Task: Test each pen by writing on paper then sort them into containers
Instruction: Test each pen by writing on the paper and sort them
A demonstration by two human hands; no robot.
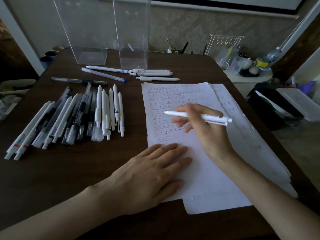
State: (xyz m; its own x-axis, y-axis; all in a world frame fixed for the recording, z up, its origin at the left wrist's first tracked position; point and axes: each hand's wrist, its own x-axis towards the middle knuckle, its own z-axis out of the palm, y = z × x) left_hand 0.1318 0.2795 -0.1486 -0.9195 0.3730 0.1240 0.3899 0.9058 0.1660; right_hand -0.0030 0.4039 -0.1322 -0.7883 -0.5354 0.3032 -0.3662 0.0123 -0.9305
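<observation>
Two clear containers (133,56) stand at upper centre. The right hand (207,129) grips one white pen (206,116) over the paper (207,179) at centre right. The left hand (149,174) lies flat, fingers straight, on the sheet's lower left edge. The pen pile (69,118) at left is too dense to count. Bare table (60,179) fills the lower left.

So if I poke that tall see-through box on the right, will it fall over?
Probably, if poked high up: the right clear container stands tall on a narrow base. It looks empty, so it is likely light and easy to slide on the dark table. Its thin clear walls may crack if it drops.
</observation>
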